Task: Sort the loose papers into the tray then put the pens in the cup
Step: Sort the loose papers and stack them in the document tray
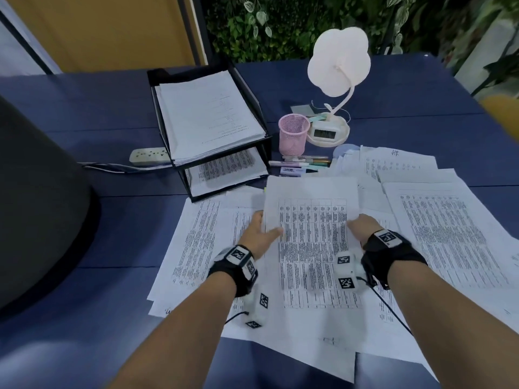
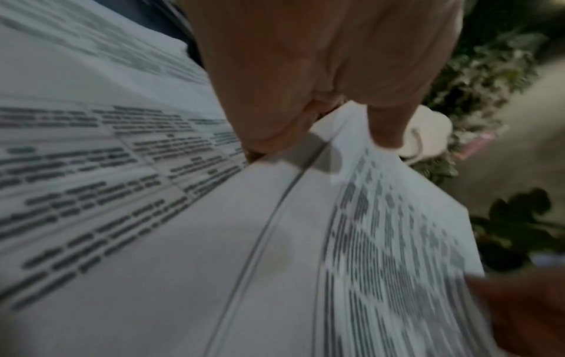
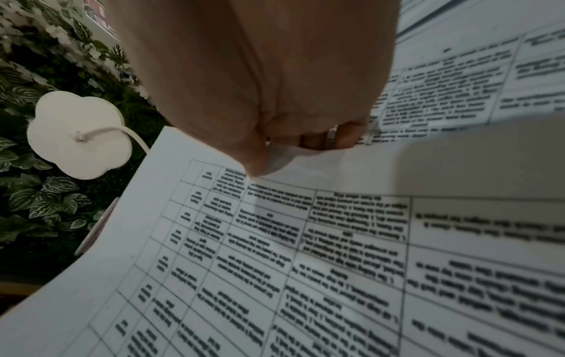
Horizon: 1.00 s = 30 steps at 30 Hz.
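Both hands (image 1: 259, 234) pinching sheet (image 1: 311, 220)

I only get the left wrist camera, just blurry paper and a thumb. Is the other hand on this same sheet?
Observer: Yes. The right hand pinches the right edge of the held sheet, and the left hand pinches its left edge.
Operator: What's in the tray?
Observer: The black two-tier tray has papers on both tiers.
Operator: And the pens?
Observer: The pens lie loose beside the pink cup; none stick out of it.
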Available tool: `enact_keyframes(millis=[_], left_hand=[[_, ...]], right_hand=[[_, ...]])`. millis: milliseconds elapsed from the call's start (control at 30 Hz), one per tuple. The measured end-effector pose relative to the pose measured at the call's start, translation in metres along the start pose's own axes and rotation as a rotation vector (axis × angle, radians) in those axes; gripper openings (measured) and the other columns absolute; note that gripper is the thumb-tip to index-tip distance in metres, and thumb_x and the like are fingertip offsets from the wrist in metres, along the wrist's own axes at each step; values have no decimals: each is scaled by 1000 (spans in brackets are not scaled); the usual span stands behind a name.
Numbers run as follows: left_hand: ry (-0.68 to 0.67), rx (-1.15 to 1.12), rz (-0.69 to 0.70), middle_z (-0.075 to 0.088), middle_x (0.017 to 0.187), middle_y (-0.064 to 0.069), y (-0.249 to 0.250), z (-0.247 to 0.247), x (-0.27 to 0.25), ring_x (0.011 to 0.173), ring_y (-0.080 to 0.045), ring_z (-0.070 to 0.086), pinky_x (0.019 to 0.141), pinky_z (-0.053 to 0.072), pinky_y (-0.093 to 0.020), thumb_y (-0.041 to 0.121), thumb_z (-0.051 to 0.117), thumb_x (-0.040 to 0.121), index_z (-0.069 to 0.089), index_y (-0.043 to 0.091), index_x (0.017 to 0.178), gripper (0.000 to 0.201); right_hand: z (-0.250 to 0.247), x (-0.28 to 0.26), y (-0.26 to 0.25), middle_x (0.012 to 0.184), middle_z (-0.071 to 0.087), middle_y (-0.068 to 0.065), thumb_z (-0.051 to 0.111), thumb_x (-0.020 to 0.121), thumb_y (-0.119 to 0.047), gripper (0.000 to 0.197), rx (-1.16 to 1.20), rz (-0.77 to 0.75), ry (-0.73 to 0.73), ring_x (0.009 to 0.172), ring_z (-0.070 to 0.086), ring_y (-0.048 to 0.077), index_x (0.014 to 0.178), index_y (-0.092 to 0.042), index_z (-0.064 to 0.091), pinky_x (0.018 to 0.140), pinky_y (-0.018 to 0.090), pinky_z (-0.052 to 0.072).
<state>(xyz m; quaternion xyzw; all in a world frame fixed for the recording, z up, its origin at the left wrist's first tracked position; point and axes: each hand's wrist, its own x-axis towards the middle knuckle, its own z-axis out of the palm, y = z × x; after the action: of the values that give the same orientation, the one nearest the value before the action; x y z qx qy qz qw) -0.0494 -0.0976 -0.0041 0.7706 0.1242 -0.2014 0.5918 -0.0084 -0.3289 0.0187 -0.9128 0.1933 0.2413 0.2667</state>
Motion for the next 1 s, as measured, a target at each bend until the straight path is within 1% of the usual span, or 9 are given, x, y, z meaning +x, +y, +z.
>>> enact_keyframes(millis=[100, 200, 367, 467, 567, 667, 800, 900, 1000], left_hand=[[62, -16, 72, 54, 131, 4, 5, 9, 1, 123, -18, 51, 106, 39, -38, 12, 56, 93, 41, 17, 136, 46], [137, -106, 108, 57, 130, 1, 13, 1, 5, 121, -17, 54, 107, 40, -43, 7, 55, 93, 47, 20, 130, 40], [140, -190, 118, 61, 122, 0, 28, -14, 13, 113, -17, 58, 105, 42, -42, 7, 56, 93, 47, 25, 122, 35], [173, -137, 108, 57, 131, -1, 31, -15, 15, 119, -18, 55, 106, 41, -40, 10, 57, 92, 42, 19, 134, 45], [331, -155, 191, 59, 128, -2, 44, -18, 11, 116, -18, 57, 101, 45, -35, 6, 55, 93, 47, 15, 133, 42], [426, -196, 297, 60, 119, 0, 68, -26, 2, 98, -6, 60, 79, 50, -11, 3, 52, 94, 46, 10, 131, 38], [499, -316, 465, 52, 134, -3, 98, -41, -5, 117, 1, 54, 98, 45, -15, 2, 51, 94, 36, 3, 139, 47], [482, -317, 548, 51, 123, 12, 108, -46, -4, 98, 25, 47, 80, 36, 5, 0, 50, 95, 31, 3, 141, 50], [482, -267, 528, 54, 104, 15, 97, -50, 5, 85, 17, 54, 69, 41, 1, 0, 53, 92, 40, 7, 127, 38]], right_hand=[[-2, 3, 4, 128, 54, 13, 37, 96, -1, 38, 89, 26, -40, 123, 48, 28, 133, 0, 44, 99, 27, 34], [6, 13, 13, 90, 55, 7, 51, 94, -14, 41, 420, 54, 19, 95, 50, 26, 131, 4, 48, 82, 31, 38], [8, 15, 5, 91, 43, -5, 52, 95, -25, 10, 536, -51, -40, 94, 40, 16, 93, -15, 49, 64, 27, 30], [7, 13, -8, 120, 57, 7, 52, 94, -17, 26, 591, -160, 67, 108, 53, 25, 115, -2, 52, 90, 39, 45], [-1, 2, -28, 112, 64, 19, 56, 90, -11, 18, 662, -265, 199, 104, 60, 35, 105, -1, 58, 97, 48, 46], [-18, -17, -56, 103, 67, 11, 55, 90, -6, 11, 727, -400, 269, 97, 63, 29, 99, -10, 59, 91, 44, 51], [-37, -45, -86, 93, 64, -7, 50, 92, -1, 24, 836, -606, 348, 86, 63, 4, 89, -25, 52, 79, 18, 51], [-38, -50, -96, 85, 59, -13, 50, 92, -1, 15, 894, -642, 364, 64, 55, -12, 98, -15, 51, 61, 6, 45], [-32, -46, -96, 86, 59, -11, 53, 89, 1, 20, 875, -600, 352, 64, 54, -9, 102, -14, 50, 60, 6, 44]])
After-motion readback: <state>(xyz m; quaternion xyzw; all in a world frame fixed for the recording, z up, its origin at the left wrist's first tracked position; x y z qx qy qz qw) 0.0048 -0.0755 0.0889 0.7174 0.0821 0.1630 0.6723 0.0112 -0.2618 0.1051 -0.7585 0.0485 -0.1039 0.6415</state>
